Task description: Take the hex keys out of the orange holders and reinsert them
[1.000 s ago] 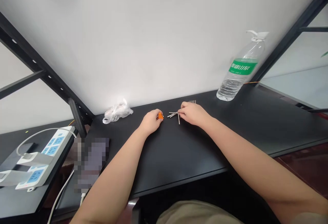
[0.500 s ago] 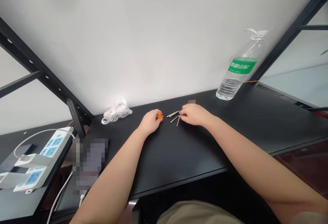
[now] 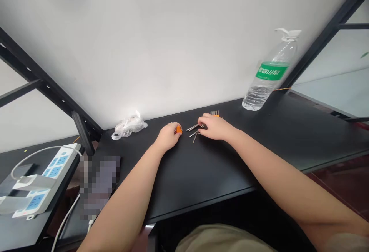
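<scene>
My left hand is closed around a small orange plastic holder, part of which is covered by the fingers. To its right lie several L-shaped metal hex keys on the black tabletop. My right hand has its thumb and curled fingers around the bent ends of these keys, and the exact grip is partly hidden. Just behind the right hand sits an orange rack with a row of metal key ends standing up from it.
A large water bottle with a green label stands at the back right. A clear plastic bag lies by the wall. To the left are a blurred phone-like object, a white power strip with chargers, and black shelf posts.
My right hand has shifted slightly left over the hex keys, and the nearest keys have moved left too. More of the orange rack shows. My left hand stays about where it was.
</scene>
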Demonstrator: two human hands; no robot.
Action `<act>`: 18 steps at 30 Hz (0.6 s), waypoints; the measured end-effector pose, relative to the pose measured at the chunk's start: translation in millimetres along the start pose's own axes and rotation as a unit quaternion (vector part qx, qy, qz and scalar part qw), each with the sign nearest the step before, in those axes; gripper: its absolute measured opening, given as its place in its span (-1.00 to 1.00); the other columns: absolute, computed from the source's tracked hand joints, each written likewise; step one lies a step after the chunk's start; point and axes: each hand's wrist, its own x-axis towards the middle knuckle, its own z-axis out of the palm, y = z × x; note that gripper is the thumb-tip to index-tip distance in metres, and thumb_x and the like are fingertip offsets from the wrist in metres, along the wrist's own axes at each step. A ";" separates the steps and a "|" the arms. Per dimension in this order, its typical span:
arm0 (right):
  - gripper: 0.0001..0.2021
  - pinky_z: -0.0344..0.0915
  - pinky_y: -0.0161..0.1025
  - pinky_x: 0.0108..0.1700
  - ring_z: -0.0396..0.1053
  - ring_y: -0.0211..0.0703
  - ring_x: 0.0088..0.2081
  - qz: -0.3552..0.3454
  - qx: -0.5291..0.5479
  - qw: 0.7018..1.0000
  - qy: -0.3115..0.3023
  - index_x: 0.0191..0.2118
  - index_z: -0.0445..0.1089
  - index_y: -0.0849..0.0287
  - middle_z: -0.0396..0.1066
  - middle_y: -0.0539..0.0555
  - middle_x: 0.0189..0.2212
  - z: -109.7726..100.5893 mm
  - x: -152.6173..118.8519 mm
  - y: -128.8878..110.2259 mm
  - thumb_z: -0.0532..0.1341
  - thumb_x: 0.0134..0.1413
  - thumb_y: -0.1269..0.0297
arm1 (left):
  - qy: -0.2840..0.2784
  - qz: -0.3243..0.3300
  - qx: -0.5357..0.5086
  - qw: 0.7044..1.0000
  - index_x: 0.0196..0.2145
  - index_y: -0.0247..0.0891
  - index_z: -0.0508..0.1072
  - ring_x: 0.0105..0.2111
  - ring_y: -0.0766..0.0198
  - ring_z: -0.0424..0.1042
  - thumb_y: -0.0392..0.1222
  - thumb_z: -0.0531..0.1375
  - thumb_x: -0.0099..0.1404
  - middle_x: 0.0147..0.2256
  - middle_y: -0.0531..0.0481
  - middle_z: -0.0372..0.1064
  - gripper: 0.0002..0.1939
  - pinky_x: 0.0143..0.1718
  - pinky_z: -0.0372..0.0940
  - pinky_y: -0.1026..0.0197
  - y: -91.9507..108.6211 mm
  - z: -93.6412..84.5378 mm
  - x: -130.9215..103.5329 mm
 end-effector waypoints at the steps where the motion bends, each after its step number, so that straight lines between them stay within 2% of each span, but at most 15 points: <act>1: -0.77 0.24 -0.25 -0.32 0.43 -0.15 -0.30 -0.007 0.007 1.000 0.014 -0.06 0.50 0.05 0.45 0.10 -0.06 1.4 0.9 1.0 0.26 0.20 0.16 | 0.000 0.000 0.002 1.000 -0.12 -0.11 0.50 -0.21 0.17 0.44 -0.24 0.23 0.30 -0.19 0.00 0.48 -0.81 -0.15 0.36 0.16 0.2 -0.2 0.1; 3: -0.74 0.31 -0.22 -0.21 0.45 -0.10 -0.20 -0.030 0.013 0.999 0.020 0.01 0.49 0.05 0.41 0.13 -0.02 4.7 2.7 1.9 0.24 0.23 0.22 | -0.001 0.003 0.002 1.000 -0.12 -0.11 0.50 -0.19 0.16 0.45 -0.24 0.23 0.30 -0.18 -0.01 0.48 -0.82 -0.14 0.36 0.16 0.5 -0.6 0.3; 8: -0.82 0.35 -0.11 -0.02 0.42 0.02 -0.09 -0.103 0.022 0.994 0.021 -0.10 0.55 0.11 0.42 0.18 -0.12 10.4 4.1 -4.5 0.22 0.26 0.28 | 0.002 0.010 0.005 1.000 -0.12 -0.12 0.50 -0.17 0.15 0.45 -0.25 0.22 0.30 -0.16 -0.02 0.48 -0.81 -0.13 0.36 0.16 0.5 -0.8 0.2; 12: -0.78 0.38 -0.11 -0.05 0.43 -0.03 -0.16 -0.123 0.052 0.991 0.015 -0.04 0.56 0.09 0.40 0.16 -0.04 12.6 2.3 -9.3 0.26 0.24 0.23 | 0.005 0.017 0.010 1.000 -0.13 -0.12 0.50 -0.17 0.14 0.45 -0.26 0.22 0.30 -0.18 -0.02 0.48 -0.81 -0.15 0.35 0.16 0.1 0.2 0.3; 18: -0.77 0.38 -0.14 -0.09 0.44 -0.09 -0.22 -0.127 0.059 0.990 0.034 -0.04 0.57 0.08 0.38 0.16 -0.02 16.9 2.3 -4.8 0.20 0.29 0.33 | 0.010 0.021 0.007 1.000 -0.13 -0.12 0.50 -0.19 0.16 0.45 -0.27 0.22 0.30 -0.19 -0.01 0.48 -0.81 -0.15 0.34 0.16 -2.2 1.9 0.7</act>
